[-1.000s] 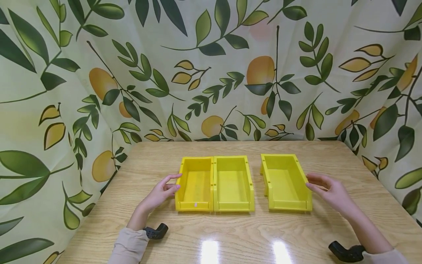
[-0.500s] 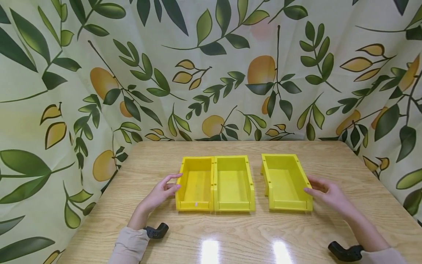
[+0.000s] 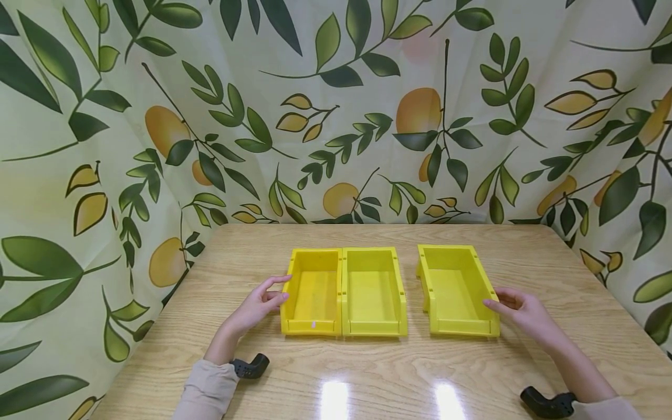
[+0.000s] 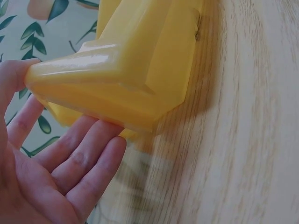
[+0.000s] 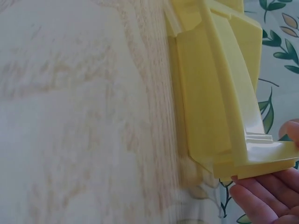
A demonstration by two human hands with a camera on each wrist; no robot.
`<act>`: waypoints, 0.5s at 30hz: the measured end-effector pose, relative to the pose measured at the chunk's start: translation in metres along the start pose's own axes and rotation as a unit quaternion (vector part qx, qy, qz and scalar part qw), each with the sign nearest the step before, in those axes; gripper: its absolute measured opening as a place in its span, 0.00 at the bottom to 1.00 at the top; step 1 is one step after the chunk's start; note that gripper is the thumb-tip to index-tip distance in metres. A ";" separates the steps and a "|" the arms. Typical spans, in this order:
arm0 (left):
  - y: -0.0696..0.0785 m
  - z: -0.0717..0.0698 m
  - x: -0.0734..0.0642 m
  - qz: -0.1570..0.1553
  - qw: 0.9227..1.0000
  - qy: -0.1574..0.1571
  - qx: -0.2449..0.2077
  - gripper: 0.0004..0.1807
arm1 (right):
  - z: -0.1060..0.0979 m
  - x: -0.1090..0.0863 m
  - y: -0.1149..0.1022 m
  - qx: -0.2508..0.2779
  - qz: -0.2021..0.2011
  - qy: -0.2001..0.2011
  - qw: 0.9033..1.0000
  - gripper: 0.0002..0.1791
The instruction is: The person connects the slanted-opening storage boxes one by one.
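Note:
Three yellow open-front storage bins stand on the wooden table. The left, deeper yellow bin [image 3: 315,326] sits directly against the middle bin [image 3: 373,328]; the right bin [image 3: 464,328] stands apart, with a gap between. My left hand [image 3: 254,306] holds the left bin's outer side, its thumb on the rim [image 4: 88,63] and its other fingers against the outside. With my right hand [image 3: 527,312] I pinch the right bin's outer rim, thumb over the edge and fingers outside. In the right wrist view, that bin's side wall [image 5: 205,93] shows, with part of the hand cut off.
The wooden table [image 3: 378,373] extends in front of and behind the bins. A curtain [image 3: 362,163] printed with leaves and fruit hangs behind and at both sides. Black wrist mounts [image 3: 251,366] are worn on both forearms.
My right hand has slid slightly toward me along the right bin's outer rim, its thumb now reaching over the edge. The left hand and all three bins stay put.

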State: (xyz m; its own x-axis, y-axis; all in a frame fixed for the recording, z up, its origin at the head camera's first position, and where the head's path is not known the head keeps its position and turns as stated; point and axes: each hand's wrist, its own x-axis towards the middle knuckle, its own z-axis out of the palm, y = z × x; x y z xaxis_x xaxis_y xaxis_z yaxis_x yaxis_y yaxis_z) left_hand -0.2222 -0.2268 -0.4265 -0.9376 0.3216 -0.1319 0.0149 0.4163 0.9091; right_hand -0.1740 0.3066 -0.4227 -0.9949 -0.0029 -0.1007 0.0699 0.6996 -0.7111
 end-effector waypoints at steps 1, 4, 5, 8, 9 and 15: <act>0.000 0.000 0.000 -0.001 1.000 0.001 -0.001 0.31 | 0.000 0.000 0.000 0.000 0.000 0.003 1.000 0.36; 0.002 0.000 0.000 0.000 1.000 0.002 -0.002 0.31 | 0.001 -0.001 0.001 0.001 0.001 0.012 1.000 0.37; 0.002 0.000 0.000 -0.001 1.000 0.002 -0.003 0.31 | 0.001 -0.001 0.001 0.002 0.002 0.014 1.000 0.37; 0.003 0.000 0.000 -0.001 1.000 0.002 -0.003 0.31 | 0.002 -0.001 0.000 0.006 0.008 0.019 1.000 0.39; 0.002 0.000 0.000 -0.002 1.000 0.002 -0.003 0.31 | 0.002 -0.002 0.000 0.006 0.009 0.021 1.000 0.39; 0.001 0.000 0.001 0.000 1.000 -0.001 -0.002 0.31 | 0.004 -0.003 -0.003 0.019 0.015 0.035 0.999 0.40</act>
State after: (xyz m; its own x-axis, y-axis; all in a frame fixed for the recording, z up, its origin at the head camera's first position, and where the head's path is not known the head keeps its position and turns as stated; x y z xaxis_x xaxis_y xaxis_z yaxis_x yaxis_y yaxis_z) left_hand -0.2232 -0.2261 -0.4258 -0.9373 0.3223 -0.1330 0.0131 0.4136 0.9104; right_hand -0.1712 0.3017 -0.4228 -0.9948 0.0690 -0.0752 0.1021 0.6708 -0.7346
